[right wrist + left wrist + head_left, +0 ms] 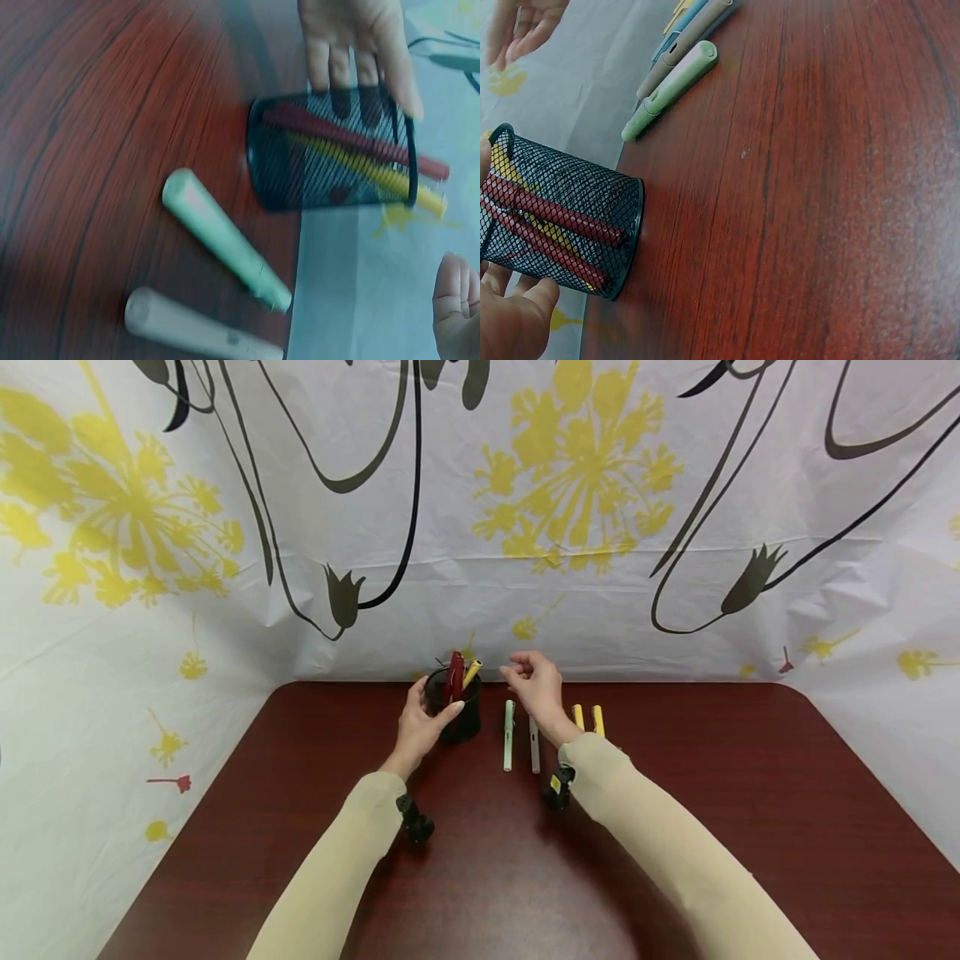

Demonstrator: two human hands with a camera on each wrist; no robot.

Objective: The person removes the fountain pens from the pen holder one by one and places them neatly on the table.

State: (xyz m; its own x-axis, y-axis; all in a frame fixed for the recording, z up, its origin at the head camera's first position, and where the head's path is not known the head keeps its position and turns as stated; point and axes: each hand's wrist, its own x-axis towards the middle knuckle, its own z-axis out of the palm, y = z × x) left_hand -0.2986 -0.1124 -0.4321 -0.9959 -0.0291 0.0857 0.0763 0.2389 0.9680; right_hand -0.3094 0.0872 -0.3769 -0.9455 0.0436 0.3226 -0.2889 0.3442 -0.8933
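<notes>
My left hand (422, 727) grips a black mesh pen cup (467, 722), thumb along the near side by the rim and fingers around its left side. Red pens (453, 678) and a yellow pen (471, 673) lean inside the cup, seen through the mesh in both wrist views. My right hand (537, 687) hovers to the right of the cup, fingers loosely bent, holding nothing. Below it a mint-green pen (508, 737) and a grey pen (535, 747) lie on the table. The right wrist partly covers the row of pens.
More pens lie right of the grey one: a blue pen (684, 28), shown in the left wrist view, and two yellow pens (597, 718). The dark red wooden table (480, 877) ends at a white patterned sheet (420, 643) just behind the cup.
</notes>
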